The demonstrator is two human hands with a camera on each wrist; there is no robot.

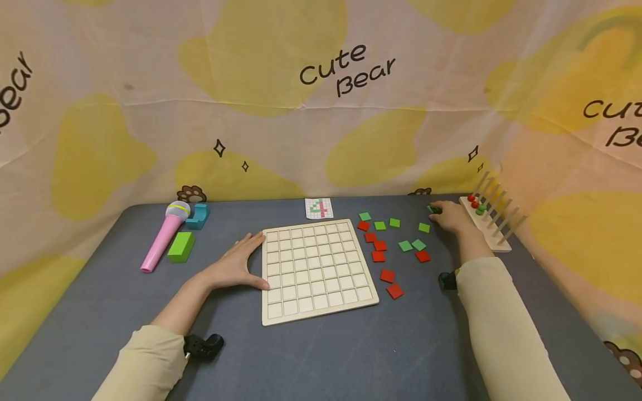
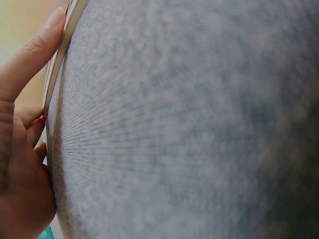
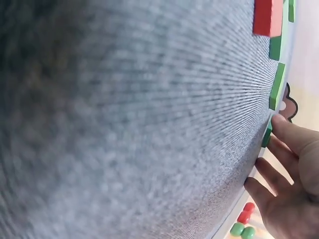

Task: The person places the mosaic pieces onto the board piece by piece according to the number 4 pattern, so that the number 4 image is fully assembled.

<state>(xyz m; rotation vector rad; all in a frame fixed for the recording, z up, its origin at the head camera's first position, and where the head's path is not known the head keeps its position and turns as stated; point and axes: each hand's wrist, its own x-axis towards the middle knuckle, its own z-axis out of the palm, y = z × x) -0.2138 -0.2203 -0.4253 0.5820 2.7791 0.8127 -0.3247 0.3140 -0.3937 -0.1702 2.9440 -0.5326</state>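
Note:
A pale wooden grid board (image 1: 316,267) lies in the middle of the grey table, its squares bare. My left hand (image 1: 241,262) rests flat on the table with straight fingers and thumb against the board's left edge; the left wrist view shows the left hand (image 2: 22,149) touching that board edge (image 2: 60,55). My right hand (image 1: 448,216) is at the far right, fingertips pinching a dark green tile (image 1: 433,209) that lies on the table. In the right wrist view, the right hand (image 3: 289,169) meets the green tile (image 3: 267,135). Several red tiles (image 1: 379,245) and green tiles (image 1: 405,245) lie scattered right of the board.
A wooden peg rack (image 1: 489,223) with red and green beads stands just right of my right hand. A small pattern card (image 1: 319,208) lies behind the board. At the far left lie a pink toy microphone (image 1: 163,236), a green block (image 1: 181,247) and a teal block (image 1: 198,216). A printed cloth backs the table.

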